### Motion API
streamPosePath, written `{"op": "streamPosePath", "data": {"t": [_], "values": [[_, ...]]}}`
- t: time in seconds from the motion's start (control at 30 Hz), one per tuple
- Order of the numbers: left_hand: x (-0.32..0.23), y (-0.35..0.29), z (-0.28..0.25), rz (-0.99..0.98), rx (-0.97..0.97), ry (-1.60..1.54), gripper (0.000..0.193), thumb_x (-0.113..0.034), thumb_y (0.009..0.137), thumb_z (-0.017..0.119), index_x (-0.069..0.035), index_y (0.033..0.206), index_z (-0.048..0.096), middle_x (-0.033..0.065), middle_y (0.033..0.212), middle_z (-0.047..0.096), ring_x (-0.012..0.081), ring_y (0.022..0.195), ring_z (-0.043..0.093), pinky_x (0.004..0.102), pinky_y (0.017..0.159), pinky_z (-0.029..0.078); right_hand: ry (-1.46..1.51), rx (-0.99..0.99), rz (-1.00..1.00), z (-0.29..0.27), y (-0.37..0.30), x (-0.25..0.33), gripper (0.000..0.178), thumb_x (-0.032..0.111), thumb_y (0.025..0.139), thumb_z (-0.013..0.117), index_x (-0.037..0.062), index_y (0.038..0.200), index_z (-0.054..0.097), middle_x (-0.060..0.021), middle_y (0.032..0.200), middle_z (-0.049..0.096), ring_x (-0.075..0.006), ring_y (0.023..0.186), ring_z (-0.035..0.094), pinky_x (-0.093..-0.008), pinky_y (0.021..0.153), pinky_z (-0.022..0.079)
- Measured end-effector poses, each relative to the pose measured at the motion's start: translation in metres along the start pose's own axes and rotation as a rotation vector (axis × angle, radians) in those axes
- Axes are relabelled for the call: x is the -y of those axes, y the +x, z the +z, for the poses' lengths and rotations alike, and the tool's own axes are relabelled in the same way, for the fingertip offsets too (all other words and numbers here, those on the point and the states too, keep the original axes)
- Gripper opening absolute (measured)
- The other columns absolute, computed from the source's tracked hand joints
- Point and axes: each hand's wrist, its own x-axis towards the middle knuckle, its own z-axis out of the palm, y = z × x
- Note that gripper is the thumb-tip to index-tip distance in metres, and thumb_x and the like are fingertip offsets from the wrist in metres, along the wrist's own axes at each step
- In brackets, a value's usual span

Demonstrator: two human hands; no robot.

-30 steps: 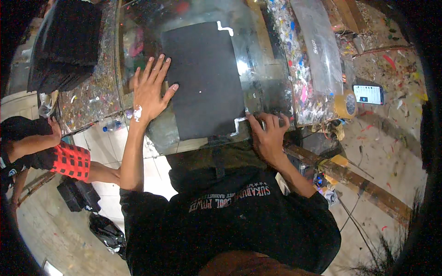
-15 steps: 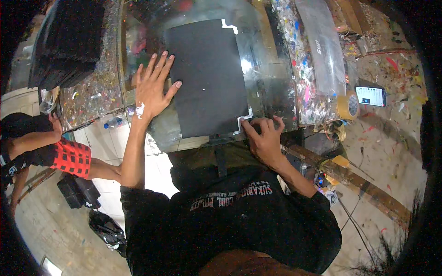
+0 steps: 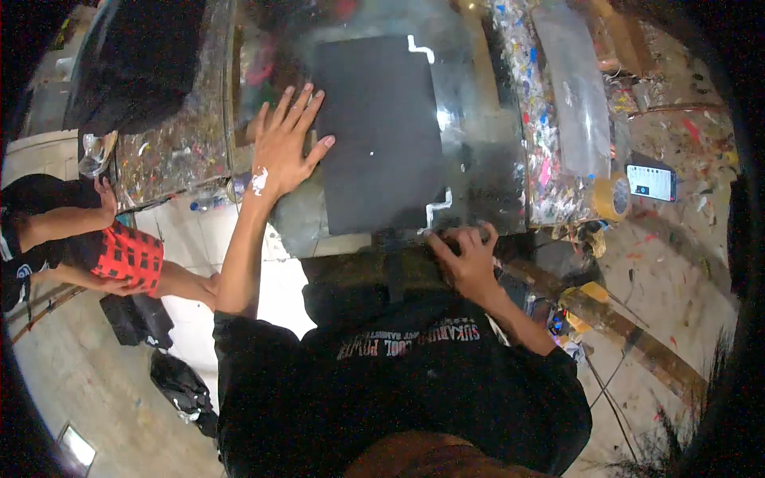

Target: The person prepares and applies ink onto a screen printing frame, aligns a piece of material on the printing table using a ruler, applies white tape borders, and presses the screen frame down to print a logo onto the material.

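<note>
A black rectangular sheet (image 3: 378,135) lies flat on the glass-topped table (image 3: 486,175). White angled marks show at its far right corner (image 3: 422,49) and its near right corner (image 3: 437,210). My left hand (image 3: 288,147) rests palm down at the sheet's left side, fingers spread, with the fingertips and thumb at its edge. A white smear covers part of the left wrist. By the table's front edge, just below the near white mark, is my right hand (image 3: 468,259). Its fingers are loosely bent and apart, and I see nothing held in them.
A stack of black sheets (image 3: 147,64) stands at the far left. On the right are a clear plastic strip (image 3: 575,95), a tape roll (image 3: 611,197) and a phone (image 3: 650,182). Another person's arm (image 3: 68,223) is at the left, near a plastic bottle (image 3: 209,204).
My right hand has drawn back from the sheet's near right corner toward the table's front edge. My left hand stays at the sheet's left side. The whole view has shifted slightly.
</note>
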Motion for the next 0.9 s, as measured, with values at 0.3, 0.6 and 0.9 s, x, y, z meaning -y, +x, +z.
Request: {"op": "streamPosePath", "data": {"t": [0.3,0.6,0.9], "values": [[-0.005,-0.004,-0.010,-0.010,0.035,-0.033,0.073,-0.051,0.098,0.056,-0.019,0.160,0.034,0.0057,0.166,0.033,0.0324,0.154,0.025,0.0575,0.123,0.017,0.033,-0.210,0.090,-0.025,0.021,-0.020,0.038,0.003,0.084,0.068,0.0107,0.121,0.068,-0.0109,0.104,0.062,-0.0288,0.094,0.059,-0.0450,0.089,0.043],[-0.010,0.004,-0.022,-0.009,0.046,-0.107,0.081,-0.051,0.097,0.055,-0.011,0.161,0.028,0.0125,0.166,0.031,0.0348,0.154,0.025,0.0575,0.124,0.014,-0.140,0.019,0.810,-0.033,0.001,-0.117,0.034,0.015,0.099,0.057,-0.0014,0.129,0.054,-0.0290,0.101,0.066,-0.0494,0.090,0.065,-0.0543,0.072,0.051],[0.002,-0.017,-0.013,-0.076,0.007,-0.126,0.083,-0.057,0.099,0.052,-0.009,0.161,0.027,0.0150,0.166,0.031,0.0343,0.153,0.028,0.0584,0.124,0.015,0.024,0.073,0.995,-0.039,-0.014,-0.117,0.031,0.027,0.095,0.066,-0.0002,0.110,0.061,-0.0234,0.084,0.068,-0.0403,0.076,0.067,-0.0514,0.061,0.050]]}}
